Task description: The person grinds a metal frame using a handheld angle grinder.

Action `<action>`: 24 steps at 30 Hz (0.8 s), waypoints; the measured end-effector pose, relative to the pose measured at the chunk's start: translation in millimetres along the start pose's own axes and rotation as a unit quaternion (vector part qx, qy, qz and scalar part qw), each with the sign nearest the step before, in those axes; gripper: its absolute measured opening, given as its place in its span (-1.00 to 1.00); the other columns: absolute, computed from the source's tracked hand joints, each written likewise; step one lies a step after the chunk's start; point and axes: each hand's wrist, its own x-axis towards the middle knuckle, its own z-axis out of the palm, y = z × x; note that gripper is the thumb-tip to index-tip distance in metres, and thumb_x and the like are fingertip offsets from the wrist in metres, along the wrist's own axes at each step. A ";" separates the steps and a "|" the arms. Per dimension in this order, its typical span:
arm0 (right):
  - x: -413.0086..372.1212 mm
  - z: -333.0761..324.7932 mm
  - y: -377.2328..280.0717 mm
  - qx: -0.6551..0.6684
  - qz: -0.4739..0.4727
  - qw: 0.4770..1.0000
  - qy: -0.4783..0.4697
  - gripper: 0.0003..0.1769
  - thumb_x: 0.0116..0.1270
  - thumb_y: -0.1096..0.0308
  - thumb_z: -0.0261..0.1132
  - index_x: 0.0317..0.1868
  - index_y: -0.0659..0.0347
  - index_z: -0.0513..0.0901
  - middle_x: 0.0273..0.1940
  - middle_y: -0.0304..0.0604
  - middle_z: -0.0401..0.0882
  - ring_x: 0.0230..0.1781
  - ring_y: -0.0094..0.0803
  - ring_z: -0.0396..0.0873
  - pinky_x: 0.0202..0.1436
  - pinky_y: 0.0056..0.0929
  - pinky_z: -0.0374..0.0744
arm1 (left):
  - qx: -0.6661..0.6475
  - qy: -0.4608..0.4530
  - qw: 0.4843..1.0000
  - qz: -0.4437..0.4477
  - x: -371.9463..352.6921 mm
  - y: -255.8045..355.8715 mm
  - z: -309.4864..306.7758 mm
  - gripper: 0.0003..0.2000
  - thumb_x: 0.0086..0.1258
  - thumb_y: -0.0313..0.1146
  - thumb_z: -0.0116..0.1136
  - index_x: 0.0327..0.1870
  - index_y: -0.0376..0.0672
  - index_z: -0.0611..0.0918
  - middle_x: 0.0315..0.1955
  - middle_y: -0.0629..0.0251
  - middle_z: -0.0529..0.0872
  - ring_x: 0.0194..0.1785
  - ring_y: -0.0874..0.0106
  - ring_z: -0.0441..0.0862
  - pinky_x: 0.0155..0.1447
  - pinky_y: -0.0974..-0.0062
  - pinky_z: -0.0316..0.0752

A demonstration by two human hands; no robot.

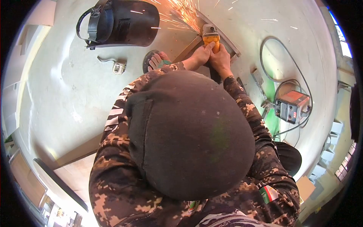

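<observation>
A yellow angle grinder [211,38] is held by both hands near the top middle of the head view. My left hand [201,56] is wrapped round its body from the left side. My right hand [221,60] grips it further back, from the right. At the grinder's front end, bright orange sparks [189,17] spray up and to the left. The tool's head is against a metal angle-bar frame [227,41], whose bars meet in a corner on the floor. The disc and the exact contact spot are hidden behind the tool and sparks.
A black welding mask [138,24] lies at upper left, with a tape measure [118,68] below it. A sandalled foot [157,61] is close to the frame. To the right stand a red welding machine [293,102] with a looped cable [283,41] and metal clamps [267,104].
</observation>
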 end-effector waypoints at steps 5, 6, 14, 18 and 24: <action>0.1 -2.6 -0.6 -0.003 0.011 1.000 -0.010 -0.33 0.31 -0.23 0.26 0.10 0.24 0.58 -0.07 0.29 0.70 0.03 0.19 0.66 0.09 -0.03 0.61 | -0.012 -0.043 0.999 -0.020 8.3 -6.4 -4.4 -0.44 0.62 0.12 -0.13 0.33 -0.20 0.48 0.09 0.25 0.65 0.11 0.42 0.60 0.22 0.41 0.50; 1.0 -1.5 2.2 -0.005 0.011 1.000 -0.009 -0.33 0.31 -0.23 0.26 0.10 0.24 0.58 -0.07 0.29 0.70 0.03 0.19 0.66 0.09 -0.03 0.61 | -0.013 -0.044 0.999 -0.020 6.4 -4.0 -3.1 -0.44 0.62 0.12 -0.13 0.33 -0.20 0.48 0.09 0.25 0.65 0.11 0.42 0.60 0.22 0.41 0.50; 0.2 2.7 -1.2 0.010 0.011 1.000 -0.008 -0.33 0.32 -0.22 0.25 0.10 0.24 0.59 -0.06 0.28 0.70 0.04 0.19 0.66 0.09 -0.02 0.61 | 0.029 -0.027 0.999 -0.027 11.8 -10.5 -9.2 -0.42 0.62 0.14 -0.14 0.31 -0.21 0.49 0.10 0.23 0.65 0.13 0.40 0.60 0.23 0.37 0.49; -1.2 -0.8 1.5 -0.006 0.001 1.000 -0.018 -0.33 0.32 -0.22 0.25 0.09 0.26 0.59 -0.07 0.28 0.70 0.04 0.19 0.66 0.09 -0.02 0.61 | 0.025 -0.001 0.999 -0.022 0.3 -2.7 -1.1 -0.38 0.59 0.15 -0.12 0.24 -0.31 0.57 0.07 0.04 0.70 0.11 0.29 0.66 0.19 0.35 0.52; -3.6 -2.3 -0.9 0.003 -0.003 1.000 -0.024 -0.34 0.32 -0.20 0.26 0.09 0.26 0.59 -0.07 0.30 0.69 0.04 0.19 0.66 0.09 -0.02 0.61 | 0.013 0.000 1.000 0.013 5.4 -12.8 -2.8 -0.38 0.59 0.14 -0.12 0.24 -0.33 0.57 0.07 0.06 0.70 0.10 0.30 0.66 0.15 0.35 0.54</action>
